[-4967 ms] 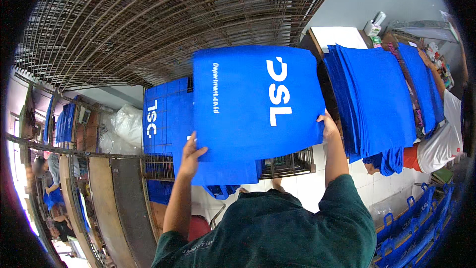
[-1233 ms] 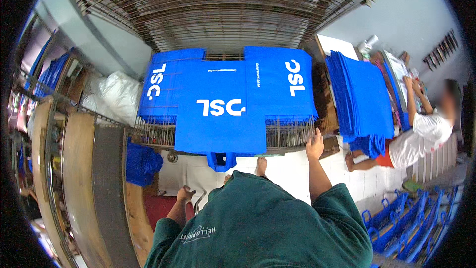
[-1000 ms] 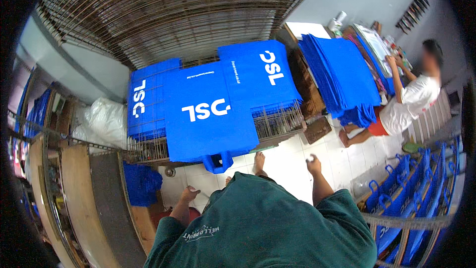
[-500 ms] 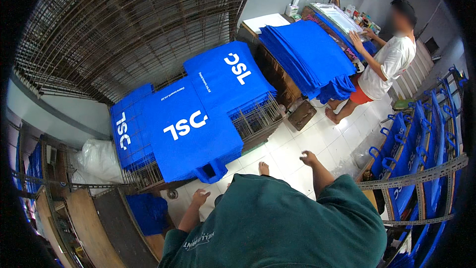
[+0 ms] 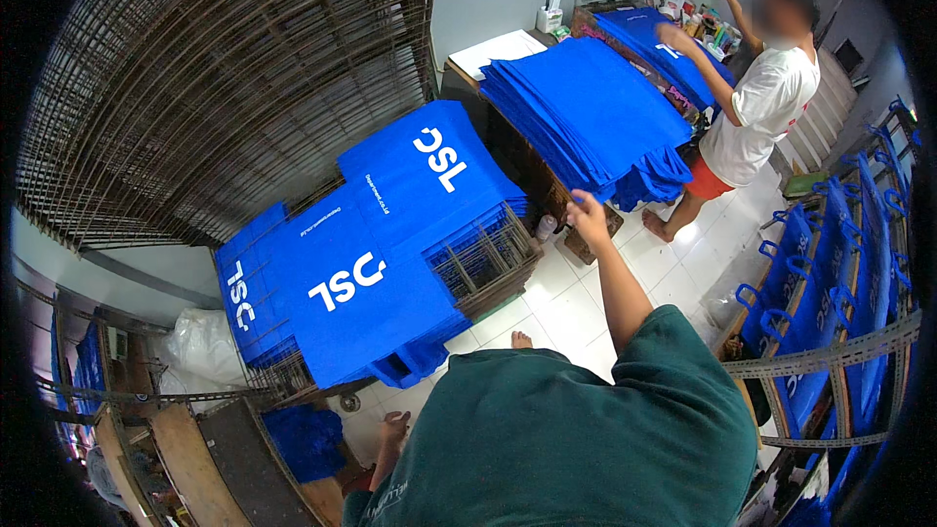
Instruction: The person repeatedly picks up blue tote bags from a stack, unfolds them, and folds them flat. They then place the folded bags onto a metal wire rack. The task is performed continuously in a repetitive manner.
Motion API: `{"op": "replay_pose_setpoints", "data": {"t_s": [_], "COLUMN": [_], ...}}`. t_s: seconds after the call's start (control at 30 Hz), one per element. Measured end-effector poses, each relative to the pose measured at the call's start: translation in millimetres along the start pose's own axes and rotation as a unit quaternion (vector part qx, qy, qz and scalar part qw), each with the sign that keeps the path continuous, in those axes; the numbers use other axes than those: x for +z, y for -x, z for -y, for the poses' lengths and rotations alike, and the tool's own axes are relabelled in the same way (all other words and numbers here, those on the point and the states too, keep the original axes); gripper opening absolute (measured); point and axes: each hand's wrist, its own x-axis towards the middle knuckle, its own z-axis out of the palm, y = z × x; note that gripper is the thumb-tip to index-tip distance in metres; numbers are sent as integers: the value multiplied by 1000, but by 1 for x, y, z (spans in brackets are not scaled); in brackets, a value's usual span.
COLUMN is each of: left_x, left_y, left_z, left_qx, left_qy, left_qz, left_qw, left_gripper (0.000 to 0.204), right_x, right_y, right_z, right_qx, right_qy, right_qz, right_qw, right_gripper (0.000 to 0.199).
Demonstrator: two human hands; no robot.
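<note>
While the right hand [image 5: 589,216] is hovering, empty and loosely spread, a stack of blue bags [image 5: 593,107] is lying just beyond it. Printed bags [image 5: 376,234] are resting on a wire rack [image 5: 485,259] to its left. The left hand [image 5: 393,424] is hanging empty and slack. Fetching is probably underway, calling for a pinch at one bag's edge.

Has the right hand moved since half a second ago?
Yes: forward, toward the blue stack. Half a second ago the right hand showed clear of the brown block; now it overlaps that block in view.
</note>
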Motion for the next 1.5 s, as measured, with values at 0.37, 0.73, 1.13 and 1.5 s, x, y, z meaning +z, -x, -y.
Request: {"op": "replay_pose_setpoints", "data": {"t_s": [0.37, 0.73, 1.13, 1.5], "left_x": [42, 61, 49, 40], "left_y": [23, 101, 135, 155], "left_z": [-35, -34, -189, -492], "left_qx": [60, -41, 254, 495], "left_qy": [-6, 12, 81, 155], "left_qz": [-14, -122, -242, -143], "left_qw": [998, 992, 933, 843], "left_gripper": [43, 45, 17, 32], "right_x": [-133, -229, -215, -134], "right_y": [-122, -187, -270, -166], "right_z": [53, 20, 76, 396], "right_qx": [56, 126, 42, -248], "right_qy": [-308, -591, -157, 370], "right_qz": [-196, -195, -124, 247], "right_qw": [929, 773, 979, 861], "right_gripper": [68, 94, 2, 33]}}
